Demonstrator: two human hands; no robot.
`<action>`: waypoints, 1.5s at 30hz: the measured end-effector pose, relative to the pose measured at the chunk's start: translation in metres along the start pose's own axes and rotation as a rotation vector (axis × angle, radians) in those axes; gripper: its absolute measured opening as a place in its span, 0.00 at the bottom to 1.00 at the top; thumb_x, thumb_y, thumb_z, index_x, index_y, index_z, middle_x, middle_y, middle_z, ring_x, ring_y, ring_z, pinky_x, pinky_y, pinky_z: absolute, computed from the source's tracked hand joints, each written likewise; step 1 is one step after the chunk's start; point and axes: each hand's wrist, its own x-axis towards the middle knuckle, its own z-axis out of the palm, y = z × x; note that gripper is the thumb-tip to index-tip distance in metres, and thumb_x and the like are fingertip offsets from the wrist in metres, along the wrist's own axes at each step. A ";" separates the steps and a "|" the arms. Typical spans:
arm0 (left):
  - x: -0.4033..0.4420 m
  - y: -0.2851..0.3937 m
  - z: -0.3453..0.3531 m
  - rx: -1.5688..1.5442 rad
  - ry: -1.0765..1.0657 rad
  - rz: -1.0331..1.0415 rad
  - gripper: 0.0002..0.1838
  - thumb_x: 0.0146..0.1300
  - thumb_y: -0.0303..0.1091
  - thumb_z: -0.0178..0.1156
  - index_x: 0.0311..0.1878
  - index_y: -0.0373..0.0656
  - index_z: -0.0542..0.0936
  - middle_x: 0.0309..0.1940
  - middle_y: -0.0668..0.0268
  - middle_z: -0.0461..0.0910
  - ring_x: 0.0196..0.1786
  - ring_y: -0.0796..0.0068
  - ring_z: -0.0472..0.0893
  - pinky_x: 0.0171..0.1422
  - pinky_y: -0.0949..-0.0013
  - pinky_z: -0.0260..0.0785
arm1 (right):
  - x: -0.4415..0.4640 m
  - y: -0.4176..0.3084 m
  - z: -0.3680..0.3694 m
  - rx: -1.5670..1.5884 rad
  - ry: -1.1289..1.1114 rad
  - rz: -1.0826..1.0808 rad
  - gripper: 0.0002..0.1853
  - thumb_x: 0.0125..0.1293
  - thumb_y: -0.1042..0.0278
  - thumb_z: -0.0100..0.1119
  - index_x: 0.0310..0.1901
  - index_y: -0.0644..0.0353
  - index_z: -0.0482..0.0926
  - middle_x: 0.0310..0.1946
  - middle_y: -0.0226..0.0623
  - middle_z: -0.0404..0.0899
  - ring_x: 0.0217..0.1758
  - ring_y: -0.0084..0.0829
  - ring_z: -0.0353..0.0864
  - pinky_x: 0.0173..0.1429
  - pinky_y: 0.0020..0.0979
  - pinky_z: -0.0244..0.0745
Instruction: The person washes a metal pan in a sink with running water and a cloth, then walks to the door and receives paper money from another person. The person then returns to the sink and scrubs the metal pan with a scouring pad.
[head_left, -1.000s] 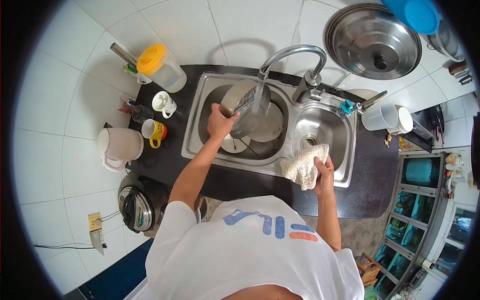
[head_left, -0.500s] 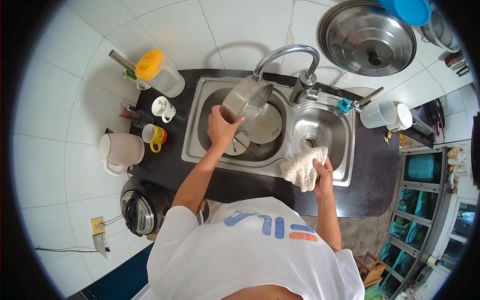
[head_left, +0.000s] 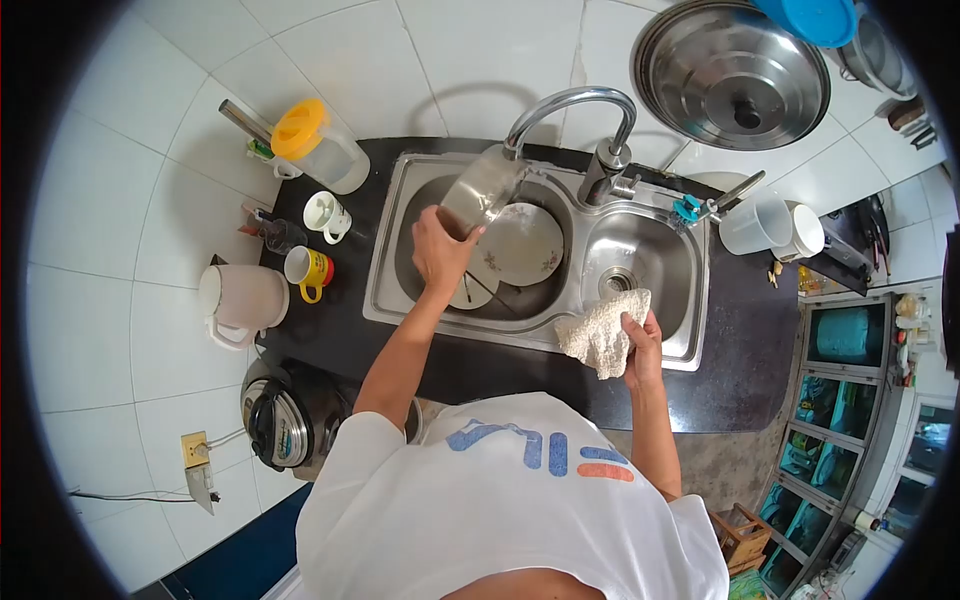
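My left hand (head_left: 442, 250) grips a steel bowl (head_left: 480, 192), tipped on its side over the large left basin of the sink (head_left: 408, 265). The bowl is right beneath the mouth of the faucet (head_left: 575, 97). Below it in the basin lies a white plate (head_left: 527, 247) with a flower pattern, and a second pale dish (head_left: 472, 292) is partly hidden by my left wrist. My right hand (head_left: 642, 345) is closed on a cream textured cloth (head_left: 602, 335), held over the front rim of the small right basin (head_left: 655, 250).
Left of the sink stand a pitcher with a yellow lid (head_left: 330, 155), a white mug (head_left: 326, 217), a yellow and red mug (head_left: 309, 272), a kettle (head_left: 243, 303) and a cooker (head_left: 278, 425). Plastic containers (head_left: 755, 228) are at right. A large steel lid (head_left: 732, 80) hangs on the wall.
My left hand has tipped the bowl further, so its opening turns away from me. Water that was spilling onto the plate has thinned, and the flower pattern shows. The cloth has barely shifted.
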 end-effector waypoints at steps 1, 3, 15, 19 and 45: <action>0.002 -0.001 0.001 -0.007 0.012 -0.025 0.39 0.44 0.47 0.77 0.54 0.39 0.67 0.48 0.55 0.74 0.52 0.57 0.76 0.51 0.53 0.72 | 0.000 0.000 -0.001 -0.001 0.000 -0.010 0.12 0.66 0.74 0.57 0.50 0.61 0.76 0.41 0.35 0.83 0.41 0.25 0.83 0.47 0.30 0.80; 0.012 -0.020 0.010 -0.187 -0.059 -0.178 0.38 0.45 0.46 0.77 0.53 0.37 0.67 0.49 0.55 0.74 0.49 0.59 0.78 0.49 0.56 0.72 | -0.001 0.002 -0.003 -0.011 -0.015 -0.006 0.12 0.66 0.74 0.57 0.51 0.61 0.76 0.41 0.34 0.82 0.41 0.24 0.83 0.47 0.29 0.79; -0.049 -0.083 0.017 -0.978 -0.400 -0.825 0.35 0.58 0.44 0.67 0.58 0.35 0.60 0.56 0.49 0.65 0.58 0.55 0.72 0.39 0.52 0.84 | 0.061 0.028 0.067 -0.869 -0.247 -0.136 0.18 0.60 0.66 0.65 0.48 0.66 0.75 0.39 0.42 0.83 0.42 0.33 0.82 0.47 0.32 0.75; -0.066 -0.072 0.009 -1.006 -0.385 -0.673 0.34 0.57 0.40 0.68 0.57 0.35 0.60 0.53 0.54 0.70 0.56 0.60 0.75 0.37 0.55 0.83 | 0.088 0.057 0.106 -1.386 -0.303 -0.192 0.29 0.55 0.52 0.67 0.49 0.70 0.74 0.43 0.55 0.82 0.49 0.47 0.83 0.53 0.40 0.75; -0.055 -0.083 -0.009 -0.807 -0.038 -0.581 0.34 0.52 0.38 0.74 0.54 0.32 0.65 0.45 0.57 0.73 0.46 0.71 0.75 0.45 0.69 0.71 | 0.173 0.109 0.085 -0.994 0.021 -0.259 0.16 0.56 0.63 0.60 0.31 0.72 0.80 0.24 0.46 0.81 0.27 0.34 0.79 0.36 0.36 0.71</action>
